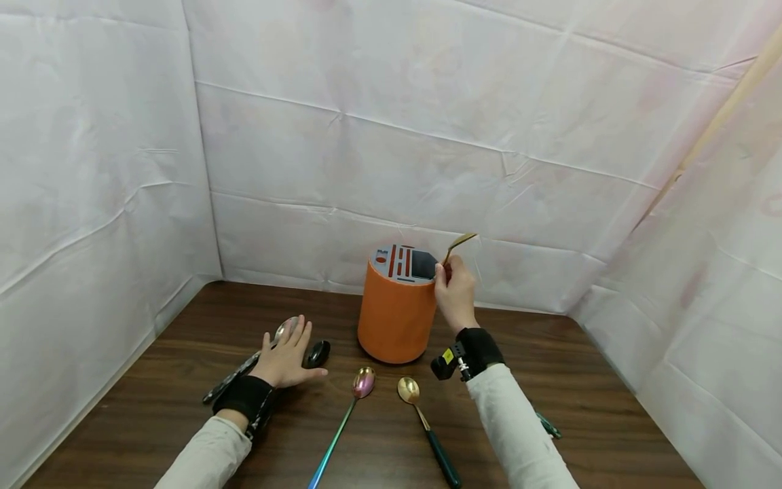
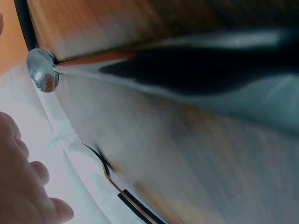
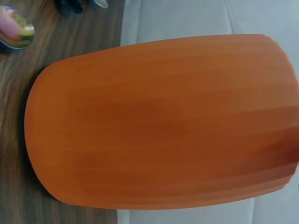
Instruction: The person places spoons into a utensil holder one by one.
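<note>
My right hand (image 1: 455, 292) is at the right rim of an orange cylindrical utensil holder (image 1: 396, 319), pinching a gold spoon (image 1: 459, 240) upright with its head up. The spoon's lower part is hidden by the hand and holder. The holder's grey top (image 1: 400, 263) has red-edged slots and a dark opening. Its orange side fills the right wrist view. My left hand (image 1: 286, 356) is spread with straight fingers over the table, holding nothing. Beneath and beside it lie a silver spoon (image 1: 287, 329) with a dark patterned handle and a black spoon (image 1: 318, 354), partly hidden by the hand.
In front of the holder lie a rainbow-coloured spoon (image 1: 363, 384) and a gold spoon with a dark green handle (image 1: 408, 390). A green handle (image 1: 548, 426) shows beside the right forearm, mostly hidden. White cloth walls (image 1: 366, 170) enclose the wooden table (image 1: 342, 448).
</note>
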`<state>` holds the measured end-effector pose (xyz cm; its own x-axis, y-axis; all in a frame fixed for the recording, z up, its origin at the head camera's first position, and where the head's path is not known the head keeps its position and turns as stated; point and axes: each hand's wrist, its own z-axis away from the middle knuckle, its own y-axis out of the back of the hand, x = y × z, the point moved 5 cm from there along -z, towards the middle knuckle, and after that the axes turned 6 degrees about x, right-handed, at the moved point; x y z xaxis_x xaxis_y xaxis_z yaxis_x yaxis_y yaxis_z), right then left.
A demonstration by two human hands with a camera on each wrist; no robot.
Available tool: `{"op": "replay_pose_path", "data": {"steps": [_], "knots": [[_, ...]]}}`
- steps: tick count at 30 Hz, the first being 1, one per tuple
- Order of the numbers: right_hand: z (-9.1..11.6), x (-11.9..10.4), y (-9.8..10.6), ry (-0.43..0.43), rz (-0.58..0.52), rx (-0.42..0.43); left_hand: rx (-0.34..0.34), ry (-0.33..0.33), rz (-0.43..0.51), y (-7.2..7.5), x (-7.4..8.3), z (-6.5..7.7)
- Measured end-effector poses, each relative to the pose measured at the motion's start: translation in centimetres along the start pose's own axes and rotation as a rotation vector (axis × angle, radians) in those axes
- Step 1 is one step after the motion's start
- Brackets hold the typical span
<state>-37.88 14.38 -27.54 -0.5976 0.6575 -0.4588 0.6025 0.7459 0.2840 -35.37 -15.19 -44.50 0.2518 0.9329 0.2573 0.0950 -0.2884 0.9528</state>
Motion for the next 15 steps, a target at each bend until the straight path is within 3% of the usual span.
{"op": "replay_pose_path", "data": {"steps": [15], "knots": [[1.1, 0.6, -0.9, 0.005, 0.067, -0.114, -0.009, -0.003, 0.010, 0.2, 0.4, 0.3]]}}
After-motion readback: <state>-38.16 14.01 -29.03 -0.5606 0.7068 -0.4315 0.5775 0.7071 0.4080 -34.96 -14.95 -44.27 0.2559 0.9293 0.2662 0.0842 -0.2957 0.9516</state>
